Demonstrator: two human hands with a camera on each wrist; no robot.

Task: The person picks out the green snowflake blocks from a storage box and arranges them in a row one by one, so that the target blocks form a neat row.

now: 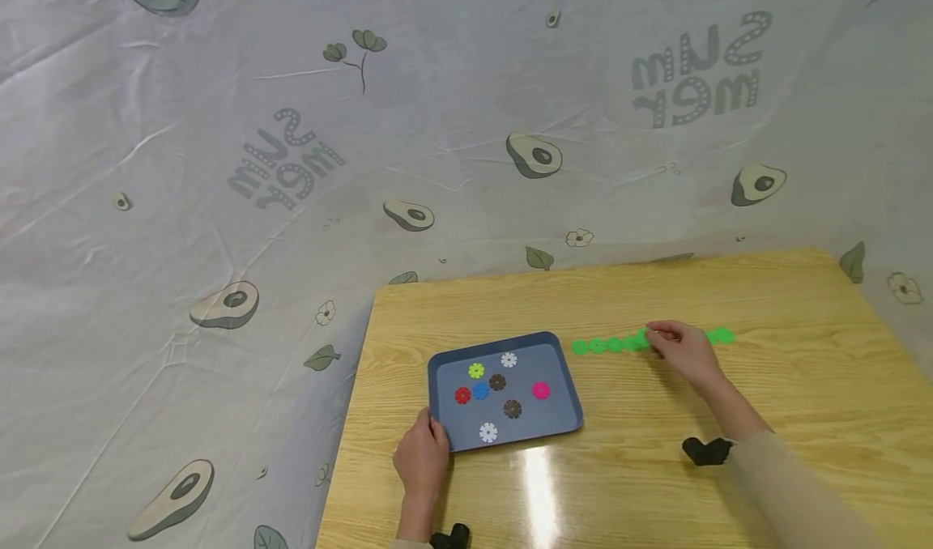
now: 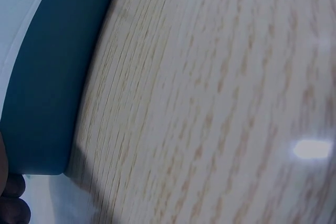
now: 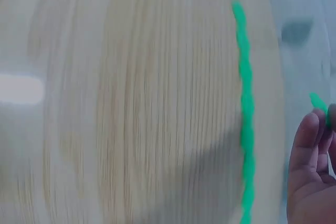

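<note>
A blue-grey tray (image 1: 525,437) lies on the table with several flower-shaped plastic discs in it, among them a pink disc (image 1: 541,390) and a red disc (image 1: 462,396). My left hand (image 1: 423,456) grips the tray's near left corner; in the left wrist view, fingertips (image 2: 14,211) show beneath the tray wall (image 2: 52,77). To the right of the tray runs a row of green discs (image 1: 598,346), partly hidden by my right hand (image 1: 687,355). Between thumb and fingers that hand pinches a green disc (image 3: 317,101), raised above the row in the right wrist view.
The wooden table (image 1: 619,492) reaches back to a pale curtain (image 1: 466,112) printed with avocados and leaves. Black wrist mounts (image 1: 707,452) sit by both wrists. Light glares off the tabletop in front of the tray.
</note>
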